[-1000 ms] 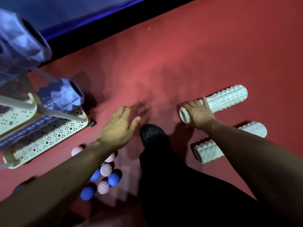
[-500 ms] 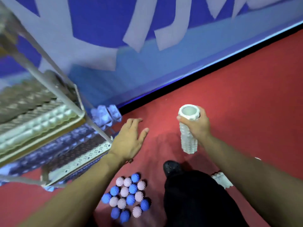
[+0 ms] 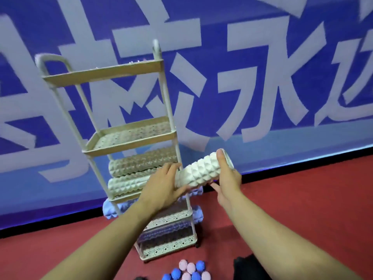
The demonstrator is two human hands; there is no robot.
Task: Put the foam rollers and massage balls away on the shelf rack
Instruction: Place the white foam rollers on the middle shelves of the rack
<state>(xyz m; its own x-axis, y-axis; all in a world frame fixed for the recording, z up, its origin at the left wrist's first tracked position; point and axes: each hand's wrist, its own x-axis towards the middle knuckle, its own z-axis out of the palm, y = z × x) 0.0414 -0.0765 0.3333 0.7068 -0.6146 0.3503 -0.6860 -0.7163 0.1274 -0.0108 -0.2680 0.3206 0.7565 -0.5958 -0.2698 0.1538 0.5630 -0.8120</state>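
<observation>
I hold a white ridged foam roller in the air with both hands, nearly level, beside the right side of the cream shelf rack. My left hand grips its left end and my right hand grips its right end. Two white foam rollers lie stacked on a middle shelf of the rack. Blue foam rollers stick out from the shelves below. Blue and pink spiky massage balls sit in a cluster on the red floor in front of the rack.
A blue wall banner with large white characters stands right behind the rack. The rack's second shelf shows a bare perforated base. Red floor stretches to the right. A dark shoe is at the bottom edge.
My right hand lifted the white roller off the floor and brought it level at the rack. My left hand closed on its other end. The view tilted up from the floor to the rack.
</observation>
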